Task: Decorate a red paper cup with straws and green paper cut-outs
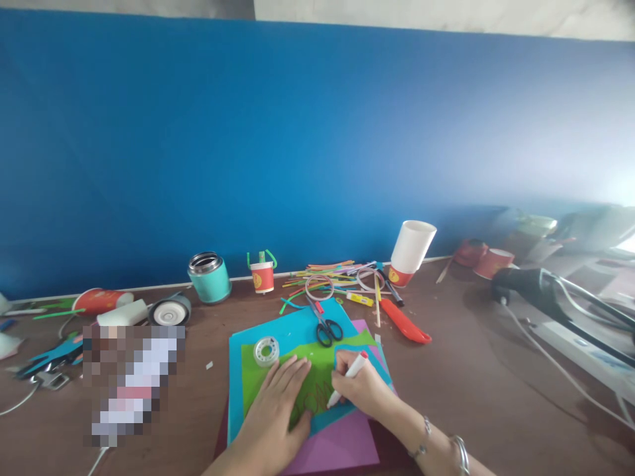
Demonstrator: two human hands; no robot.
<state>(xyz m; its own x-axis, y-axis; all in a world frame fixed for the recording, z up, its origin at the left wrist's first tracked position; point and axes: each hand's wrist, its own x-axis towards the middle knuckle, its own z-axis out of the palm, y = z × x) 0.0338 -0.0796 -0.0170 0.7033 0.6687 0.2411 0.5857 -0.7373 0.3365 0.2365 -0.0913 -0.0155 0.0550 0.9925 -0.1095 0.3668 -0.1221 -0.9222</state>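
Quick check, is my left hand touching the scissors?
Apart. The head view shows it: a strip of green paper lies bare between the left hand and the handles of the scissors.

A brown desk (pixel 461 383) serves as a craft workspace; home, office or classroom, one cannot tell. Coloured paper (pixel 342 443) lies under the left hand (pixel 278 410), scissors (pixel 326 324) just beyond it, bright craft strips (pixel 327 267) farther off before a blue panel (pixel 248 132). Right of the right hand (pixel 362 383) lies a power strip (pixel 585 347).
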